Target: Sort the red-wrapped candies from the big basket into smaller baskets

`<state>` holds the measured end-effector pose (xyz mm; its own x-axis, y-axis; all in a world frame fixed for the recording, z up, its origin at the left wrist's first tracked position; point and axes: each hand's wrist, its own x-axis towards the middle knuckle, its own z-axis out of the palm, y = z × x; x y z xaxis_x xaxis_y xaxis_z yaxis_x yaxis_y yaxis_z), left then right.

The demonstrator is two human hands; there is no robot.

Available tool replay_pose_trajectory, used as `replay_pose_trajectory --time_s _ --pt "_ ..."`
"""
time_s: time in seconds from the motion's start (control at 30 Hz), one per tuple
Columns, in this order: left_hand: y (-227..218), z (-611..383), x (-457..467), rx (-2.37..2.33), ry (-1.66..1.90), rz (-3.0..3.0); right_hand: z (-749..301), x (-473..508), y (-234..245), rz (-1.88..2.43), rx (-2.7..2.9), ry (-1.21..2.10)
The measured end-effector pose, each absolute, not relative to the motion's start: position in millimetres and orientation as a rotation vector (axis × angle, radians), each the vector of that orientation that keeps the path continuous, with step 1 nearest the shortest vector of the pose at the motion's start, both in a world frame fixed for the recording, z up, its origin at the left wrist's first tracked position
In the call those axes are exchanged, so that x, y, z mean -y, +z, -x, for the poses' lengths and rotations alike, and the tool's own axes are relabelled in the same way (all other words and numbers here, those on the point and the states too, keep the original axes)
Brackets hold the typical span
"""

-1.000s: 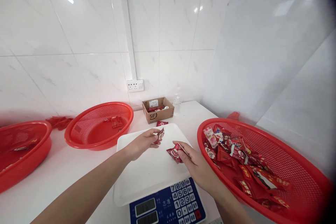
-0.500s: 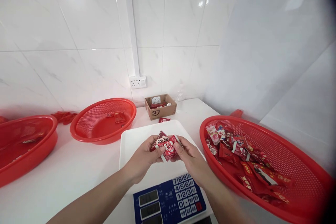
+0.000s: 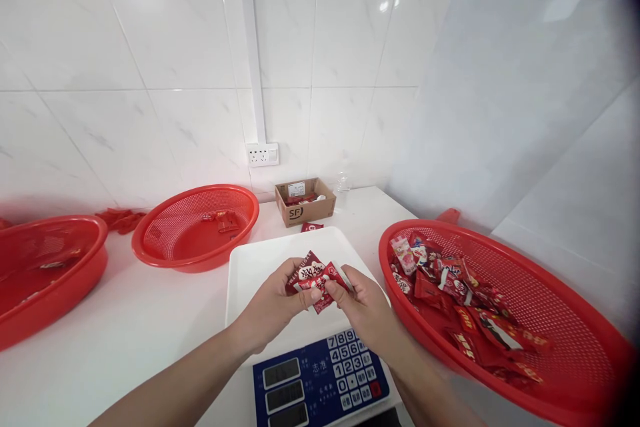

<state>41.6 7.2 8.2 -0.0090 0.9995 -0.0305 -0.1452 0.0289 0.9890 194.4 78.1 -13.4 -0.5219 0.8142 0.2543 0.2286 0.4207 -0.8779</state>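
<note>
Red snack packets [image 3: 315, 279] pinched betw. L hand [image 3: 270, 303] & R hand [image 3: 365, 310], fingers closed on them, over white scale tray [image 3: 255, 280]; little changed since last look, both grips still firm.

The scale [image 3: 265, 287] stands at the front centre of the desk [image 3: 150, 327]. A carton [image 3: 305, 212] stands behind it, below a wall socket [image 3: 262, 154], with a packet [image 3: 312, 227] between carton and scale. A basin [image 3: 40, 310] and a strainer [image 3: 190, 268] lie left of the scale, the strainer nearer it. A mesh basket [image 3: 565, 320] lies right, holding packets [image 3: 440, 287].
</note>
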Motion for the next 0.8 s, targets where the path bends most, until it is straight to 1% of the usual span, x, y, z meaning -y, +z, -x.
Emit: replay_pose_trajectory --time_s 0.17,0.47,0.53,0.7,0.8 --pt "6.6 -42.5 -8.5 -1.103 1.265 -1.036 -193.0 -74.6 -13.3 0.865 2.017 0.989" --pt "1.0 -44.9 -6.9 -1.084 1.255 -1.003 -188.4 -72.6 -18.1 0.809 2.037 0.935" --pt "0.9 -45.4 -7.1 -1.079 1.274 -0.999 -187.9 -73.2 -18.9 0.828 2.021 0.995" --pt "5.0 -45.1 -7.7 -1.116 1.327 -1.015 -191.0 -74.9 -17.7 0.851 1.966 1.29" --pt "7.5 -43.8 -7.7 -1.135 1.35 -1.0 -193.8 -74.6 -15.1 0.803 1.932 1.344"
